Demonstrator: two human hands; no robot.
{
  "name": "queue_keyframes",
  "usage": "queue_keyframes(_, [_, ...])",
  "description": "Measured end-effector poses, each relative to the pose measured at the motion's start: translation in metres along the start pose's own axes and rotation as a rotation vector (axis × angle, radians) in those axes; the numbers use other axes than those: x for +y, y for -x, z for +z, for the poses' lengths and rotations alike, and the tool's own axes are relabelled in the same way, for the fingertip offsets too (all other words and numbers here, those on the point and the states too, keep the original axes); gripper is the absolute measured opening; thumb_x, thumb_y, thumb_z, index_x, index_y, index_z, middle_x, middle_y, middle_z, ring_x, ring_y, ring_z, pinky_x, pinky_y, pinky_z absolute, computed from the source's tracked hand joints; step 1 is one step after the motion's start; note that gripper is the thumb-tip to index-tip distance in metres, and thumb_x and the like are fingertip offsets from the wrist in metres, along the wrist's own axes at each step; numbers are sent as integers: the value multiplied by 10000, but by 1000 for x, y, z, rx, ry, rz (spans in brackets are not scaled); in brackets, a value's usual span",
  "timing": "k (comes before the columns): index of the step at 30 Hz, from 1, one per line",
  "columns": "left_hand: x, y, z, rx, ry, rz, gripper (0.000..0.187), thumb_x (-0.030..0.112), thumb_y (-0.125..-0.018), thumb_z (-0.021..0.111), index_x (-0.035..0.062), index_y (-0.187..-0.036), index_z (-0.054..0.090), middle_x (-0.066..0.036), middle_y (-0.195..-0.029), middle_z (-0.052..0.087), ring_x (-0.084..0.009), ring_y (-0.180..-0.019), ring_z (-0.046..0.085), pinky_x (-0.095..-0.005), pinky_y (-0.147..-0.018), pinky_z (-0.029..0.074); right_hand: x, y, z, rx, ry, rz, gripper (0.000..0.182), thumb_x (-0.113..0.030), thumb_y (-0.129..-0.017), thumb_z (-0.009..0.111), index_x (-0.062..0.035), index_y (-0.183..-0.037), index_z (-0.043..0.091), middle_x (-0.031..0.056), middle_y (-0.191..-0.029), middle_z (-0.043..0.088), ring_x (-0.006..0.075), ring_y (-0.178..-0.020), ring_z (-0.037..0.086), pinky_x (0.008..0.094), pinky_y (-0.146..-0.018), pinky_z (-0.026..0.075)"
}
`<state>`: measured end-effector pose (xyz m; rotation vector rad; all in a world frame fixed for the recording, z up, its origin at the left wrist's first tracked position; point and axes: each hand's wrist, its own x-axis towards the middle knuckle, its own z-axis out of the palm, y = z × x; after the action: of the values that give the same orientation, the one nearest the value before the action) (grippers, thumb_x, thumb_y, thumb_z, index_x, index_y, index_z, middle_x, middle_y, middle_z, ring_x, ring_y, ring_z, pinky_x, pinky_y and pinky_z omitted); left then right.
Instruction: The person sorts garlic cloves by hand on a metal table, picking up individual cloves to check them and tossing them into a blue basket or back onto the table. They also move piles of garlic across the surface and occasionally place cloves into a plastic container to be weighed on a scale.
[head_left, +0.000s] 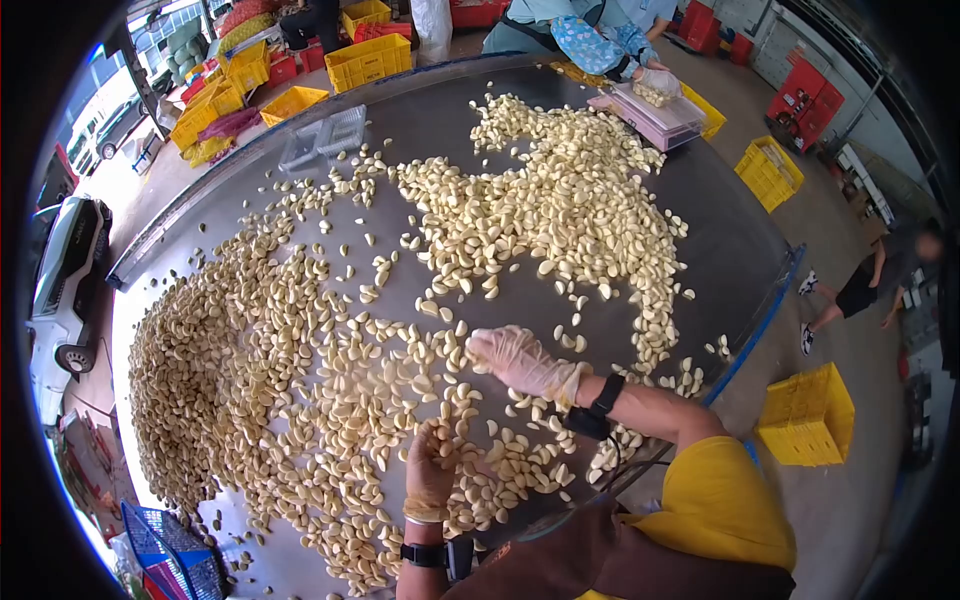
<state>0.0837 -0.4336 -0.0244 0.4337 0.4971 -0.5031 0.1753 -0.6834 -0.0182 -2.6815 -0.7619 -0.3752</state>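
Note:
Peeled garlic cloves (360, 395) lie spread over a dark metal table (720, 260). My left hand (430, 472), in a thin translucent glove, is at the near side of the spread with its fingers curled around garlic cloves, a few showing at the fingertips. Farther right and forward, my right hand (525, 362), gloved too, reaches across a thinner band of cloves. Its fingers are pressed together and point left, low over the table. What they may hold is hidden, though cloves lie right by the fingertips.
A dense heap of cloves (185, 375) covers the left side; another pile (560, 200) lies at the far side. Clear plastic trays (325, 138) rest near the back edge. Across the table, a co-worker's gloved hand (658, 82) is at a pink scale (655, 115). Yellow crates (808, 415) stand around.

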Motion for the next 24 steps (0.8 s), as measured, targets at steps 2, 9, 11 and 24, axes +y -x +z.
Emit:
queue_keyframes(2, [7,-6,-9,-57,101,17,232,296,-1004,536,73,-997,599,-13,-794,561,-89,-585,436,-196,-456,301,-37,24,-23,-243,-55,-158,523,-351,-894,608,-195,-1376,476,78,-1387,454,240,-1263,437,410,-1063,324])
queue_keyframes(9, [-4,3,3,-184,-17,-66,289,361,-1007,524,98,-893,556,-6,-742,529,-84,-573,428,-199,-462,303,91,78,-65,220,-444,354,251,-185,-932,604,-116,-1168,651,73,-1084,676,271,-965,637,373,-854,501])
queue_keyframes(11, [-12,4,8,-154,-45,-99,261,318,-1010,526,77,-920,566,-20,-755,546,-84,-569,429,-200,-462,303,143,99,-80,258,-128,751,212,-139,-916,595,-61,-1106,648,119,-1030,679,299,-951,638,390,-837,497])
queue_keyframes(24, [-43,17,35,-128,-238,-277,316,195,-975,534,7,-1228,553,-48,-979,586,-107,-733,504,-192,-528,344,-8,54,-79,-180,-737,404,169,-54,-871,687,-88,-1008,595,12,-956,577,133,-925,590,285,-843,496])
